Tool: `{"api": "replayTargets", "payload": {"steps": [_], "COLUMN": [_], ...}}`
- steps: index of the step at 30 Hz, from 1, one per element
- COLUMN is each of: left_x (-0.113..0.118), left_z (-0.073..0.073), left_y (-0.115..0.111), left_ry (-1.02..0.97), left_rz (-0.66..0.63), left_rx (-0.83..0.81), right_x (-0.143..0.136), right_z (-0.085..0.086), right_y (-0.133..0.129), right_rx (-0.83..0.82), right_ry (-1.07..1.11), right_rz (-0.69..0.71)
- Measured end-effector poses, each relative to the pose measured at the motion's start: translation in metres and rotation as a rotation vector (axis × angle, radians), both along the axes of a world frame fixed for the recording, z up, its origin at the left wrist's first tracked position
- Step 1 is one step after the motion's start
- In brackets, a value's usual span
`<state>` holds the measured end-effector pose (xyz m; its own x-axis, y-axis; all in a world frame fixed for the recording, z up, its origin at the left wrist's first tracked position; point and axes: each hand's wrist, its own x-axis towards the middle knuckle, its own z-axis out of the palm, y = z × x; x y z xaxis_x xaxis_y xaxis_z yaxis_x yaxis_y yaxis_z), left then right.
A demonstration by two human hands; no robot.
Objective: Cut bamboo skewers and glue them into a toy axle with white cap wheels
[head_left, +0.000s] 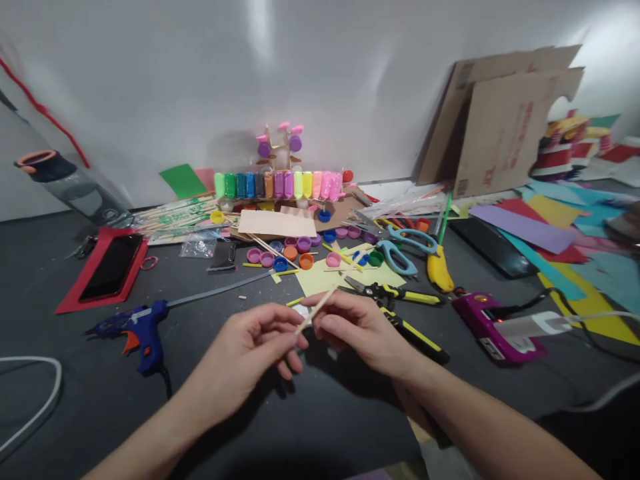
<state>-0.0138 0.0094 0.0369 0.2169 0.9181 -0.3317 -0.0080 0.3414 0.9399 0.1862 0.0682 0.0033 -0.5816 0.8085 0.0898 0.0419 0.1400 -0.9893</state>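
Note:
A thin pale wooden stick (320,307) slants up and away between my two hands above the dark table. At its lower end, my left hand (260,340) is closed on it between thumb and fingers. My right hand (357,330) pinches it a little higher, fingers curled. A small white thing (301,311) shows just behind the fingertips; its kind is unclear. Yellow-and-black pliers (410,295) lie beyond my right hand, with another yellow-and-black handle (417,337) beside its wrist. A sheet of pale yellow paper (315,277) lies past the hands.
Left of my hands lies a blue glue gun (130,327); a phone (113,267) and a bottle (75,187) stand farther off. Clay packs (275,185), bottle caps (290,253) and blue scissors (397,257) fill the middle. A purple power strip (487,327) and cardboard (510,133) are right.

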Motion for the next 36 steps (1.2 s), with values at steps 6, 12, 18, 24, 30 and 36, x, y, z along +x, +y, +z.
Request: {"api": "replayTargets", "payload": {"steps": [6, 12, 18, 24, 30, 36], "left_x": [0.025, 0.024, 0.025, 0.022, 0.021, 0.023], "left_z": [-0.014, -0.022, -0.022, -0.021, -0.016, -0.011], "left_y": [0.001, 0.001, -0.004, -0.008, -0.009, -0.011], "left_ry": [-0.121, -0.253, -0.335, -0.339, -0.319, -0.192], "left_rz": [-0.027, -0.027, -0.067, -0.086, -0.117, -0.072], "left_rx": [-0.090, -0.144, -0.194, -0.212, -0.240, -0.200], "right_x": [0.000, 0.005, 0.002, 0.003, 0.005, 0.005], "right_z": [-0.009, -0.004, -0.003, 0.000, 0.002, 0.002], "right_y": [0.008, 0.012, 0.008, 0.005, 0.004, 0.003], "right_rx": [-0.330, -0.447, -0.494, -0.504, -0.487, -0.457], "right_ry": [0.246, 0.342, 0.377, 0.410, 0.424, 0.404], "right_rz": [-0.053, -0.113, -0.057, 0.026, 0.049, 0.030]}}
